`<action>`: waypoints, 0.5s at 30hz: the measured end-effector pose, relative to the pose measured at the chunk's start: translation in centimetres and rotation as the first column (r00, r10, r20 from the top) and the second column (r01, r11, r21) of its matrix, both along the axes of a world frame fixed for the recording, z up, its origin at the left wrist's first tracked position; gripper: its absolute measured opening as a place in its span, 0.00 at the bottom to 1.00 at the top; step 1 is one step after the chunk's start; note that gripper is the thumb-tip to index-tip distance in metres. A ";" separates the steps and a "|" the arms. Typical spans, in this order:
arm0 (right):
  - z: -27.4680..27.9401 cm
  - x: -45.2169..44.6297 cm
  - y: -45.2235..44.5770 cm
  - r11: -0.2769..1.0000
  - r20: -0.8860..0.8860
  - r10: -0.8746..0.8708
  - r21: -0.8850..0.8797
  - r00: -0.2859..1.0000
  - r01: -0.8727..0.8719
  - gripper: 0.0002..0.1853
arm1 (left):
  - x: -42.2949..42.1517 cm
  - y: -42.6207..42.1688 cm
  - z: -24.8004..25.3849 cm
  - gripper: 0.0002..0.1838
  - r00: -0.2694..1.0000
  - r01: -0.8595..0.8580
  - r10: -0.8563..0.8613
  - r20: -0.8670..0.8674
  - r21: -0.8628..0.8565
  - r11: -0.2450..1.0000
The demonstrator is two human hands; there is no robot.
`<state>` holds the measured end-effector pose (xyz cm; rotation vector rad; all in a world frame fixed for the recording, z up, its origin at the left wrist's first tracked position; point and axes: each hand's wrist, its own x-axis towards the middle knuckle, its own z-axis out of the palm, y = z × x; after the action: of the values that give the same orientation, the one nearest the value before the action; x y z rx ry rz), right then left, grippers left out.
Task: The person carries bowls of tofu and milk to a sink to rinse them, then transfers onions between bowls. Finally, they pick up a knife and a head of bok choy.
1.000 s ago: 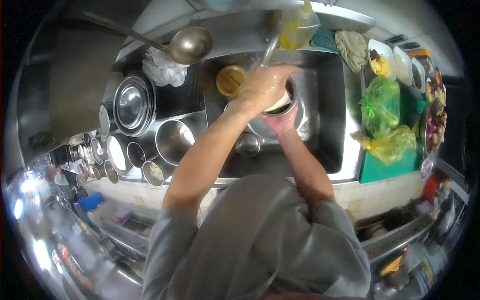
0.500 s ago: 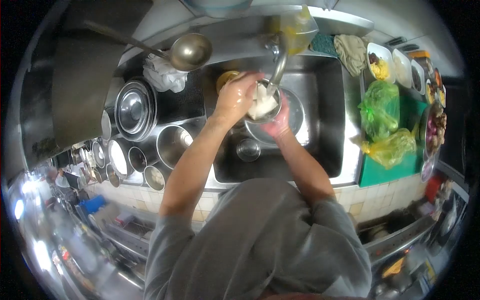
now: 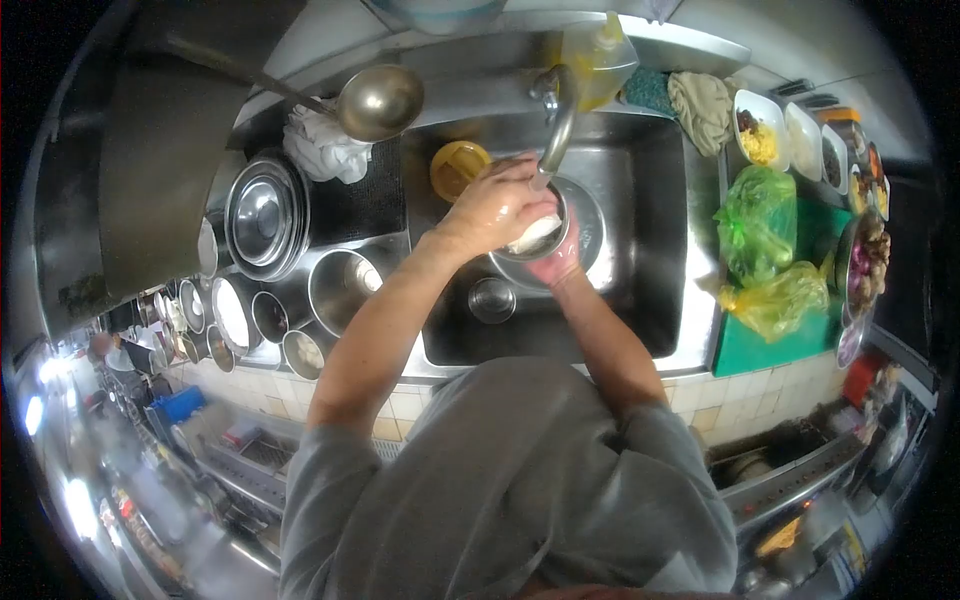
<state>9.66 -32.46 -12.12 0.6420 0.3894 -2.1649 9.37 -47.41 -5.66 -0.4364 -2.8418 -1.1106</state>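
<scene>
Since the frame half a second earlier, we find that the left hand [image 3: 492, 212] has shifted from the left side of the metal bowl [image 3: 546, 244] to lie across its opening, covering more of the white contents [image 3: 531, 236]. We observe its fingers bent over the contents; whether they grip or merely press, we cannot tell. We record the right hand [image 3: 556, 263] holding the bowl from its lower right side, palm against the wall, its fingertips hidden from us. We place the bowl above the sink [image 3: 658, 235], just below the mouth of the curved tap [image 3: 562, 125]. We note a yellow dish [image 3: 449, 180] beyond the left wrist and a small round dish [image 3: 492, 300] on the sink floor.
</scene>
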 end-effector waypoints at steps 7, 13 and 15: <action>-2.2 0.6 1.4 1.000 0.043 0.009 0.000 0.999 -0.009 0.40 | -4.6 0.5 -1.1 0.25 0.829 -0.311 0.255 0.497 0.032 0.950; -3.1 1.3 3.8 0.998 0.014 0.004 -0.059 1.000 -0.003 0.40 | -11.9 0.7 -14.4 0.38 0.748 -0.528 0.288 0.598 0.272 0.804; -2.6 1.6 5.1 0.998 0.034 0.034 0.056 0.999 -0.036 0.37 | -13.0 1.2 -16.8 0.41 0.718 -0.570 0.301 0.627 0.282 0.772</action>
<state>11.26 -27.33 -14.72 0.6967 0.4431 -2.1134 -3.60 -46.20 -22.49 0.7039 -2.6668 -1.9454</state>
